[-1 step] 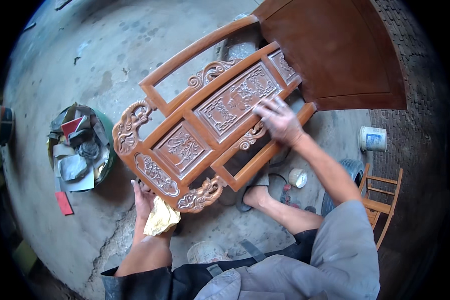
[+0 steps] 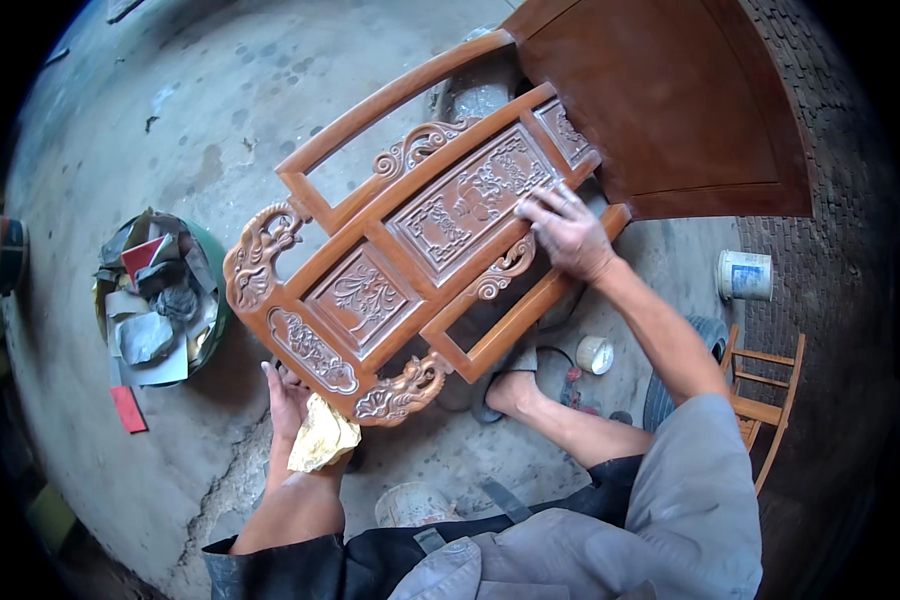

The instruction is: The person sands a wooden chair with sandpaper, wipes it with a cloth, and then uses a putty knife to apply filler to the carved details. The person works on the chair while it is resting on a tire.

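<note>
A brown wooden chair (image 2: pixel 400 245) with a carved back lies tilted before me, its broad seat (image 2: pixel 670 110) toward the far right. At the near left end of the back, my left hand (image 2: pixel 286 405) grips the edge from beneath, some fingers hidden behind the wood. Beside that hand, a crumpled pale-yellow sheet (image 2: pixel 324 436) sits against the carved corner and my leg. My right hand (image 2: pixel 573 235) presses its bunched fingertips onto the rail along the large carved panel (image 2: pixel 475 205). Whatever may be under those fingers is hidden. Whitish dust coats the fingers.
To the left stands a green tub (image 2: pixel 215 260) full of scraps and crumpled sheets, with a red piece (image 2: pixel 128 409) on the floor beside it. At right are a white bucket (image 2: pixel 745 276), a tire (image 2: pixel 660 400), a small wooden frame (image 2: pixel 765 410) and a small pot (image 2: pixel 595 355).
My right hand has shifted slightly to the right along the rail. The left hand stays where it was, and the chair back has barely moved.
</note>
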`<state>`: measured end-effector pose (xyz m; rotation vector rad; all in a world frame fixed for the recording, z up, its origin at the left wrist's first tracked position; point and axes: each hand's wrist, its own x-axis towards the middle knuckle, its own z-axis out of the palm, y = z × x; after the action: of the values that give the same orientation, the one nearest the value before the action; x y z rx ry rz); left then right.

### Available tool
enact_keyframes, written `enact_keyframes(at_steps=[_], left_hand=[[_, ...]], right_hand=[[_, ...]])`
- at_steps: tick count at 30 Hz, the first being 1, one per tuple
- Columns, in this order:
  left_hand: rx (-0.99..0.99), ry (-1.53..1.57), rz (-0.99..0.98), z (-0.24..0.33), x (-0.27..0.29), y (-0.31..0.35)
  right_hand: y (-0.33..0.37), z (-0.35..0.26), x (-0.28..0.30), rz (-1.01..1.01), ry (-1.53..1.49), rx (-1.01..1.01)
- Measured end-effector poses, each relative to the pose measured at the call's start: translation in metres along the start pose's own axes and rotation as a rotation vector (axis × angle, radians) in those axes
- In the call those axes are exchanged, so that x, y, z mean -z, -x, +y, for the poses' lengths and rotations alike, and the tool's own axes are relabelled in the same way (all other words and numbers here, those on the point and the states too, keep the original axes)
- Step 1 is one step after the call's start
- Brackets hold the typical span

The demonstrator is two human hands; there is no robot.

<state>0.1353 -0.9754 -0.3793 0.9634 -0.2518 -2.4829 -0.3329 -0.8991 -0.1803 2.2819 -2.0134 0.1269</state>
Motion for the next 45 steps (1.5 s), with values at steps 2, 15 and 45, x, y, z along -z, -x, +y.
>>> enact_keyframes(at_steps=[2,15,45], left_hand=[[-0.023,-0.038,0.003,0.0,-0.008,0.002],[-0.012,-0.273,0.072,0.01,0.005,0.002],[0.151,-0.994,0.253,0.058,-0.035,0.007]], right_hand=[[0.011,0.025,-0.003,0.018,-0.005,-0.054],[-0.01,-0.111,-0.072,-0.033,-0.213,-0.107],[0.166,-0.053,-0.042,-0.217,-0.197,-0.079]])
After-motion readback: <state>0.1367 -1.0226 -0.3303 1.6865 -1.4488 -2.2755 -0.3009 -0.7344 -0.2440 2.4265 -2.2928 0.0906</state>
